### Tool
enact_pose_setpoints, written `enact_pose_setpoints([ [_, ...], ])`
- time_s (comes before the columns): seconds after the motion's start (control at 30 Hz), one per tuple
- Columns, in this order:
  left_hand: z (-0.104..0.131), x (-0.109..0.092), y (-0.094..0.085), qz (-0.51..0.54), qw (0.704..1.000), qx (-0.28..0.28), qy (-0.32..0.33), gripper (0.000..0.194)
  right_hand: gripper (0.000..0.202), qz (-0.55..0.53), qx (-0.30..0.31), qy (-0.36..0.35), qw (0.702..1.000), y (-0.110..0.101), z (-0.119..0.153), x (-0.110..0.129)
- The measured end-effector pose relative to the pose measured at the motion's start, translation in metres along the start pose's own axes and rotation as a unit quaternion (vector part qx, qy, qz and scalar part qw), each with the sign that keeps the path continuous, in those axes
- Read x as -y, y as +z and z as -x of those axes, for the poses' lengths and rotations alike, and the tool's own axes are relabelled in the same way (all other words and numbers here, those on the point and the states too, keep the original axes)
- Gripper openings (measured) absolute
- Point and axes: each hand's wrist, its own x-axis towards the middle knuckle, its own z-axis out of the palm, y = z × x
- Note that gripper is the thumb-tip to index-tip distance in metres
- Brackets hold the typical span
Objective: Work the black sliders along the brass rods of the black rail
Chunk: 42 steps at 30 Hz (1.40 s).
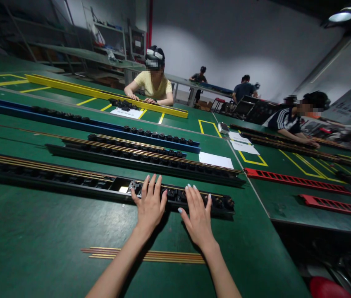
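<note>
A long black channel rail (70, 186) lies across the green table, with a row of black blocks (171, 193) and thin brass-coloured rods (51, 167) inside it. My left hand (149, 203) rests flat on the blocks, fingers spread, just right of a gap where a pale patch shows. To its right, my right hand (197, 215) lies on the same row near the rail's right end, its fingers stretched out. Neither hand is wrapped round anything. Several loose brass-coloured rods (175, 256) lie on the table beneath my forearms.
Behind lie another black rail (150, 159), a blue rail (101, 128) and a yellow rail (107, 94). Red slotted rails (296, 181) are on the right. White paper (215, 160) lies near a table seam. A person in yellow (152, 85) works opposite; other people sit farther back.
</note>
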Motion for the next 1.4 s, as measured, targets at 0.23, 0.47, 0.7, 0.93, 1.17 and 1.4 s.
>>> enact_pose_setpoints([
  [0.23,0.000,-0.003,-0.004,0.017,1.000,-0.009,-0.003,0.047,0.063,0.004,-0.002,-0.003,1.000,0.000,0.000,0.000],
  [0.47,0.003,-0.008,-0.004,0.056,0.998,0.010,0.018,0.044,0.062,0.002,0.002,0.000,1.000,0.001,0.001,0.000],
  [0.7,0.003,-0.007,-0.005,0.061,0.998,0.011,0.017,0.044,0.064,0.005,-0.006,-0.004,1.000,0.001,0.000,-0.001],
  [0.93,0.006,-0.013,-0.004,0.073,0.996,0.017,0.049,0.045,0.064,0.006,-0.003,-0.007,1.000,0.000,0.000,-0.001],
  [1.17,0.006,-0.013,-0.005,0.067,0.996,0.021,0.046,0.046,0.063,0.003,0.004,-0.003,1.000,0.000,0.000,-0.001],
  [1.4,0.012,-0.020,-0.006,0.061,0.995,0.022,0.076,0.056,0.062,0.003,0.005,-0.004,1.000,0.000,0.001,-0.001],
])
